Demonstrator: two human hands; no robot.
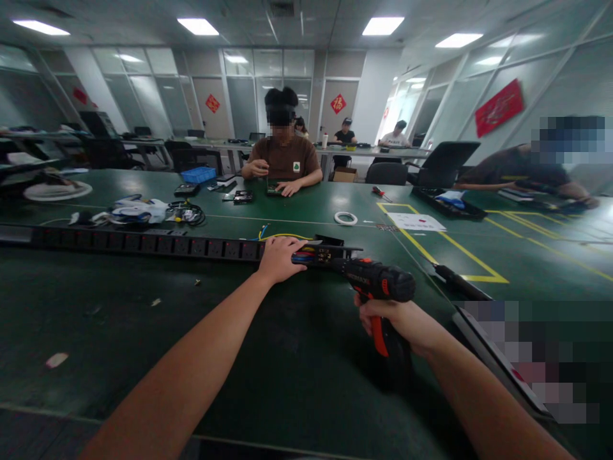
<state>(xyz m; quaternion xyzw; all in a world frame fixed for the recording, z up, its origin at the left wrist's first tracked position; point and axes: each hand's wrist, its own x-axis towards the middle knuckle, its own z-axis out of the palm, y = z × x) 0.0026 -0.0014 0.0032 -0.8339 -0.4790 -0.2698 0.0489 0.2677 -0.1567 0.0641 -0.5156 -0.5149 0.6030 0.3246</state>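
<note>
A red sign (338, 103) reads 福; the drill (390, 282) bears blurred lettering (358, 278).

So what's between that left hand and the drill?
In the head view, the open end of the black power strip, with coloured wires showing, lies between the left hand and drill.

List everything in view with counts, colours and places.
Worktable: one, green, foreground
Power strip: one, black, left to centre
Wires: several, multicoloured, strip's right end
Power drill: one, black-orange, centre-right
Cable bundle: one, mostly black, behind strip
Basket: one, blue, far left
Ring: one, white, beyond drill
Paper: one, white, right midground
Tape: several strips, yellow, right
Tray: one, black, far right
People: several, varied clothing, farther off
Ceiling lights: several, white, overhead
Left hand: one, bare, on strip
Right hand: one, bare, gripping drill
</note>
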